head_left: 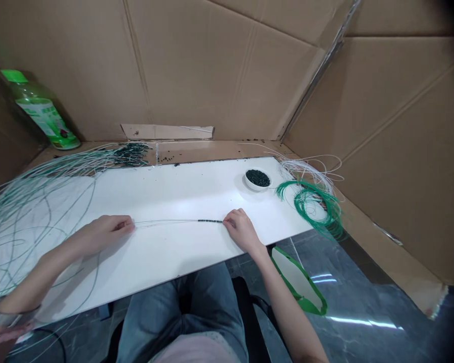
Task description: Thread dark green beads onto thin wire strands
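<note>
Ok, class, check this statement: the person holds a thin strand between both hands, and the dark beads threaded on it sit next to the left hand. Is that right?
Not quite: the dark beads sit next to the right hand, not the left hand, as the head view shows. The thin strand does run between both hands.

Left hand (pixel 109 233), right hand (pixel 241 231) hold wire (pixel 166 221) (dark beads (pixel 210 221) rightward).
</note>
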Demonstrator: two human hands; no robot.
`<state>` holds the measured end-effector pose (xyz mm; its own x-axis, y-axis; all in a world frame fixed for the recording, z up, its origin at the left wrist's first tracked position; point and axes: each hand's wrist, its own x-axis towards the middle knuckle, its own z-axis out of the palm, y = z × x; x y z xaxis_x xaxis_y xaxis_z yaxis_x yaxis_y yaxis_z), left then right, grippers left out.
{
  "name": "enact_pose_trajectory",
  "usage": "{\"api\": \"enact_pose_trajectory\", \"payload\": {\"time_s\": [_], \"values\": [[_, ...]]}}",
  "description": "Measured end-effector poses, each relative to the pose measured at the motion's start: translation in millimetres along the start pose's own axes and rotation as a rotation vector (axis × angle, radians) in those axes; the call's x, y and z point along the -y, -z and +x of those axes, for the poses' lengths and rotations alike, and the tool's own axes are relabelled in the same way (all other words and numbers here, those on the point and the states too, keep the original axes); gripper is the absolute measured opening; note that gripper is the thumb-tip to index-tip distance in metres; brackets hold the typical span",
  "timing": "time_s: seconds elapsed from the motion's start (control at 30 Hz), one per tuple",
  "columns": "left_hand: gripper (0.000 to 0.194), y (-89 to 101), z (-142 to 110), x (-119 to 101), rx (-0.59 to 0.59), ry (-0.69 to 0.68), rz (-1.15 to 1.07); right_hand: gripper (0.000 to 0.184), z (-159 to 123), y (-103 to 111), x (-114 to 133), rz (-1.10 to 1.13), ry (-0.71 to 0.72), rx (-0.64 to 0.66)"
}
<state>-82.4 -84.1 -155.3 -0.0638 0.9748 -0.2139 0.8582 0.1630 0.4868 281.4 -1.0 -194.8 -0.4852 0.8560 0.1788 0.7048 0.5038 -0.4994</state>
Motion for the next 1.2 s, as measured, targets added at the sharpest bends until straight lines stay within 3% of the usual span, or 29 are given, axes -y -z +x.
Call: {"api": "enact_pose_trajectory", "payload": {"time_s": [0.1, 0.17, 0.27, 0.37, 0.5, 0.8, 1.03, 1.2], "values": [[0.039, -11.7, 6, -37, -0.066, -0.070, 0.103, 0.024, 2, -2, -2, 0.061, -0.020, -0.029], [0.048, -29.2, 16, -69, -0.110, -0.201, 0.117, 0.023, 2, -4, -4, 0.109, -0.028, -0.043], [0.044, -56.0, 36, -111, -0.072, -0.385, 0.078, 0.023, 3, -7, -6, 0.186, -0.036, -0.066], [0.031, -69.3, 51, -131, 0.002, -0.470, 0.019, 0.024, 5, -6, -9, 0.264, -0.054, -0.095], [0.033, -72.4, 59, -128, 0.058, -0.501, -0.038, 0.025, 6, -3, -16, 0.347, -0.089, -0.108], [0.038, -85.3, 64, -114, 0.045, -0.481, -0.189, 0.023, 0, 1, -25, 0.502, -0.163, -0.123], [0.044, -86.0, 58, -120, 0.084, -0.473, -0.348, 0.025, 3, -11, -8, 0.813, -0.281, -0.235], [0.039, -82.0, 51, -126, 0.239, -0.442, -0.514, 0.030, 8, -15, 9, 1.029, -0.343, -0.328]]}}
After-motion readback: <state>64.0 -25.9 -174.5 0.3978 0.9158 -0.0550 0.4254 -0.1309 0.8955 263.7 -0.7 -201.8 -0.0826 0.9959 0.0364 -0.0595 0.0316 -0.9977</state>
